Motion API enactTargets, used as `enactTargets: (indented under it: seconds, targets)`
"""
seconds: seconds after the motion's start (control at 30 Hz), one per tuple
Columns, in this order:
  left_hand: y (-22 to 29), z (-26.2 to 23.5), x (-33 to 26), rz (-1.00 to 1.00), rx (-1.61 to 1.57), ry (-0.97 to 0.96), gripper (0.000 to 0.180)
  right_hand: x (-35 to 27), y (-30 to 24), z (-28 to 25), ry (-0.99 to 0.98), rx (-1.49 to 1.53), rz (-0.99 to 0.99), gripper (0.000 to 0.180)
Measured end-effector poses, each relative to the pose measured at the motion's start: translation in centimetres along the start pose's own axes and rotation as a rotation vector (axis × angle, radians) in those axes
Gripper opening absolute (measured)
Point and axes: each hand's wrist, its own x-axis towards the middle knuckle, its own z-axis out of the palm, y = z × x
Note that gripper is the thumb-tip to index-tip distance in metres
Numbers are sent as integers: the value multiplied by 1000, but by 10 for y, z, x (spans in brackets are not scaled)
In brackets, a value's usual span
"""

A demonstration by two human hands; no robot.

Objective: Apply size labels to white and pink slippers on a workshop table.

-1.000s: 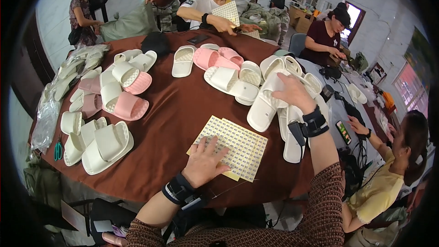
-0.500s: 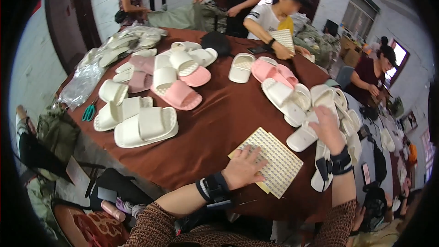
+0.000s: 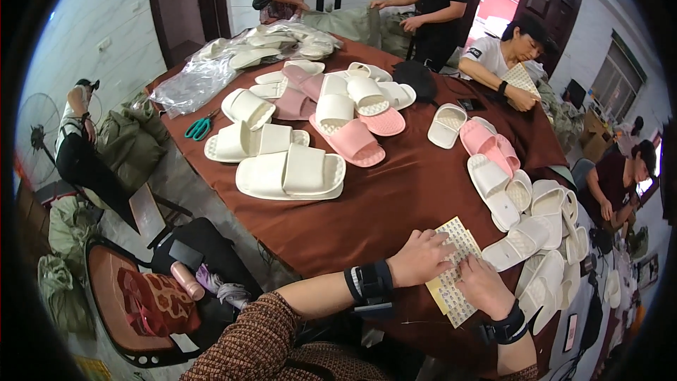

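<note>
Pale yellow sheets of small stickers (image 3: 455,303) lie stacked at the near edge of the brown-covered table. My left hand (image 3: 422,259) rests across the upper part of the sheets, fingers stretched out over the rows. Beside it, my right hand (image 3: 486,288) touches the sheets with its fingertips, the fingers slightly bent and apart. Whether a sticker is under those fingertips is too small to tell. Just right of the sheets is a white slipper (image 3: 504,248), next to a heap of white slippers (image 3: 546,279).
White slippers (image 3: 290,173) and pink slippers (image 3: 352,144) cover the table's left and middle. Teal scissors (image 3: 199,128) lie at the left edge, near plastic-wrapped slippers (image 3: 264,49). Across the table a co-worker (image 3: 511,63) holds a sticker sheet. A chair with bags (image 3: 151,296) stands at lower left.
My right hand has left the white slippers and come down onto the sticker sheets beside my left hand. The view has swung, so the table appears shifted rightward.
</note>
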Motion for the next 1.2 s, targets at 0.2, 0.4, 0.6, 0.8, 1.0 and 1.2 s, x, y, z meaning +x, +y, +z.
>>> enactTargets:
  seconds: [0.2, 0.4, 0.6, 0.8, 1.0, 1.2]
  targets:
    - [-15, -81, -10, -67, 158, 223, 38, -3, 0, 1, 53, 161, 3, 40]
    - [-73, -158, -52, -285, 376, 352, 42, -3, 0, 5, 74, 177, 9, 37]
    - [-98, -188, -66, -440, 434, 271, 44, -8, 6, 17, 141, 139, 32, 37]
    - [-70, -151, -38, -275, 306, 154, 51, -10, 2, 16, 223, 80, 7, 35]
    - [-123, -133, 22, -373, 548, 138, 63, -11, -3, 19, 192, 115, 71, 36]
    - [-223, -134, 52, -739, 713, 123, 71, -12, -10, 22, 237, 176, 77, 36]
